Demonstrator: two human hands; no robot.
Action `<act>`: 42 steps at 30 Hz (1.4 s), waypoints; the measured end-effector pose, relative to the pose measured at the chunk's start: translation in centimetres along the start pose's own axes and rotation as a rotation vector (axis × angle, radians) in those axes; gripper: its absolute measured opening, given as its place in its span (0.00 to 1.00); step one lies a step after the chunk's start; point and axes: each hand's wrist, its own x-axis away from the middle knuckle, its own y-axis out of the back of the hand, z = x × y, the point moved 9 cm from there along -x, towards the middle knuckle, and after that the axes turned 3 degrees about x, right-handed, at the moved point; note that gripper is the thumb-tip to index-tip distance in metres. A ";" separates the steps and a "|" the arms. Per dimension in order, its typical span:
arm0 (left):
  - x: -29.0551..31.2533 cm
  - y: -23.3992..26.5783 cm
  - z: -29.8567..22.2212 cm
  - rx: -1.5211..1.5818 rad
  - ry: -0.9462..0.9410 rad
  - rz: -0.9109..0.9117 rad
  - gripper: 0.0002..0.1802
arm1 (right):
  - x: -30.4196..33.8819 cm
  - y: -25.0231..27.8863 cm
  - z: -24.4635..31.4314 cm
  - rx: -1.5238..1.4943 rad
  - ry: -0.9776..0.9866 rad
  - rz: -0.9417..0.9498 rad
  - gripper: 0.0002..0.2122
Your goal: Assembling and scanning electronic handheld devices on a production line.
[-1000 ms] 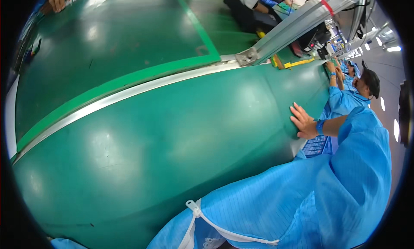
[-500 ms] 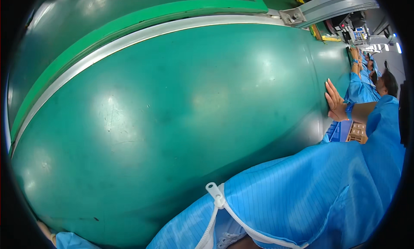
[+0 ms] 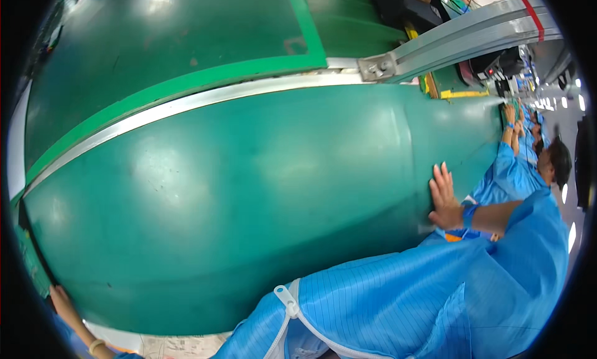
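Head view, near to far. Blue coat (image 3: 398,303) with white zip tab fills bottom centre to lower right. Left hand (image 3: 60,295) at lower left corner, at the near rim of the green worktop (image 3: 249,191), just beside a green board (image 3: 28,259) lying along the left edge; fingers partly hidden, can't tell if gripping or loose. Right hand (image 3: 444,197) at right of centre, laid flat on the worktop, fingers (image 3: 443,174) open and held together, nothing held; blue wrist strap (image 3: 469,214) right behind it. Metal rail (image 3: 205,101) runs across the worktop from left edge to upper right, lighter green strip (image 3: 186,82) just beyond it. Row of co-workers (image 3: 528,147) in blue coats at far right.
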 end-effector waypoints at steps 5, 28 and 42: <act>7.1 8.5 -15.1 0.194 -0.034 -0.070 0.14 | -0.2 -0.4 0.0 0.023 -0.017 -0.016 0.38; 30.9 47.6 -77.1 0.514 -0.465 -0.485 0.07 | -4.5 4.5 -10.2 -1.553 0.112 -0.129 0.13; 21.1 42.4 -61.6 0.726 -0.064 -0.485 0.26 | 6.7 2.0 -28.9 -1.227 -0.088 -0.773 0.19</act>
